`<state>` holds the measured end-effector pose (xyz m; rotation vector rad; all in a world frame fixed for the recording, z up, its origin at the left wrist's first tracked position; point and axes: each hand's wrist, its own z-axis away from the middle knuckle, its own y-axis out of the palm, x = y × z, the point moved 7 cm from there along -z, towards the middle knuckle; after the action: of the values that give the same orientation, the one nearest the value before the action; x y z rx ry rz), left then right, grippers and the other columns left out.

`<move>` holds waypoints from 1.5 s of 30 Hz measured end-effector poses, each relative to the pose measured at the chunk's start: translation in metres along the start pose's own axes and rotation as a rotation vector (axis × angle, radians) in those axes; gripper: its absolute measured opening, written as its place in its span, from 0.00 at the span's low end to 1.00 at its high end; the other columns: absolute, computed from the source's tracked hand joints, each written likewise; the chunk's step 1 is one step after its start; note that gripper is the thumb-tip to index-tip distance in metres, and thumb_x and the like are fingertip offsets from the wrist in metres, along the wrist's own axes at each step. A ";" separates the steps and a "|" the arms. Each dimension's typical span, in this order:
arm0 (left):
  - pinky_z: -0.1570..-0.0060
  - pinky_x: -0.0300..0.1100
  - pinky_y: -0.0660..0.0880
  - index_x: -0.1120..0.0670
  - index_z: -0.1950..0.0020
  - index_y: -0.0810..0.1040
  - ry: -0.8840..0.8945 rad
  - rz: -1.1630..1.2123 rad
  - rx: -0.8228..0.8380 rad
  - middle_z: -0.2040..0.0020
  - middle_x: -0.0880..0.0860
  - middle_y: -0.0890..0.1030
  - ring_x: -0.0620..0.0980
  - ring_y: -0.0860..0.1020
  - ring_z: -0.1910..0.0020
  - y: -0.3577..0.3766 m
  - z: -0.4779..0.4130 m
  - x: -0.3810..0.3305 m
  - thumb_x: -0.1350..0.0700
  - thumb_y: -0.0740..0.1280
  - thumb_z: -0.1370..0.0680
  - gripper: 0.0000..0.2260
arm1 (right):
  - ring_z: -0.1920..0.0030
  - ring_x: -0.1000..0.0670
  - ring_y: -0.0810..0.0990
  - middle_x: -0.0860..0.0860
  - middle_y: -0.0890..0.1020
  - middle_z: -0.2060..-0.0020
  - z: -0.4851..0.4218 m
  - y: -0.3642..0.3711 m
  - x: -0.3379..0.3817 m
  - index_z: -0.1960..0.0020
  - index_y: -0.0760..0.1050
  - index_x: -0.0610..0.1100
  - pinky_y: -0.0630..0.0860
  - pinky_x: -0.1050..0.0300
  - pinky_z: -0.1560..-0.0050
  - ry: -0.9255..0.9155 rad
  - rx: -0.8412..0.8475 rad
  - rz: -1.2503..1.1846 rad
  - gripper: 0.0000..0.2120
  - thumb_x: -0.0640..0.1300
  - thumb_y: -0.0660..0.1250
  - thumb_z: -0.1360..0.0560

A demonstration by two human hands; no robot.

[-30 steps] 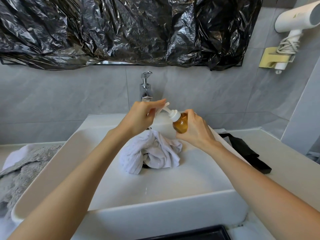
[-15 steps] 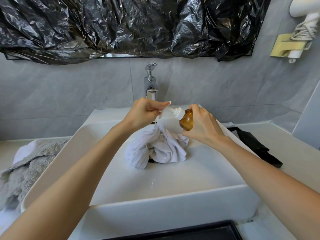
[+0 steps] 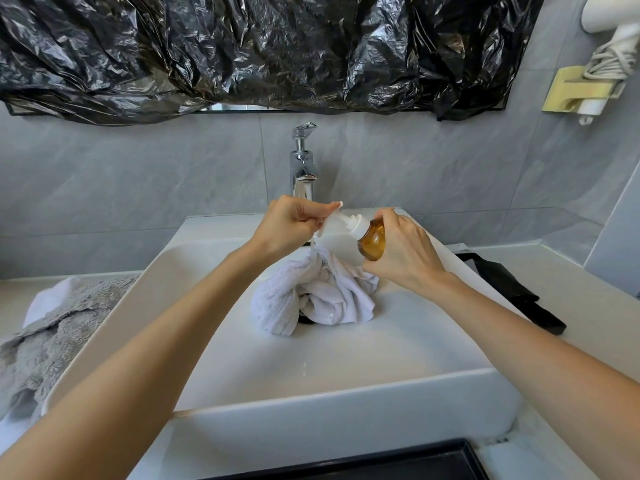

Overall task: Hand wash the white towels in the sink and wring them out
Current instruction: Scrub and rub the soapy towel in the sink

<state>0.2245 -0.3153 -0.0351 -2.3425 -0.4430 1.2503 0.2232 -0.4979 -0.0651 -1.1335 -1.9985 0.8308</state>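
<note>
A crumpled white towel (image 3: 311,292) lies in the white sink (image 3: 346,386), over the drain. Above it my right hand (image 3: 405,254) grips an amber pump bottle (image 3: 372,239), tipped sideways so its white pump head (image 3: 349,223) points left. My left hand (image 3: 294,225) has its fingers curled on the pump's nozzle, thumb pressing on top. The nozzle tip hangs just over the towel's upper fold.
A chrome tap (image 3: 304,168) stands behind the sink. A grey towel (image 3: 45,348) over a white one lies on the counter at the left. A black folded item (image 3: 512,289) lies at the right. A hairdryer (image 3: 609,36) hangs on the wall; black plastic (image 3: 263,46) covers the mirror.
The bottle has tipped further sideways and lower toward the towel, with both hands staying on it. The camera has shifted slightly left and closer.
</note>
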 end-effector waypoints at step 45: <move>0.43 0.45 0.79 0.48 0.41 0.81 0.002 0.232 -0.119 0.47 0.45 0.85 0.45 0.83 0.49 -0.036 0.005 -0.037 0.64 0.64 0.20 0.14 | 0.50 0.48 0.76 0.49 0.78 0.47 -0.037 -0.045 -0.005 0.39 0.65 0.45 0.73 0.52 0.53 0.178 -0.336 -0.474 0.31 0.50 0.78 0.34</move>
<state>0.1976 -0.3010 0.0065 -2.5545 -0.2562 1.3584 0.2346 -0.5143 -0.0097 -0.8140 -2.1746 0.1511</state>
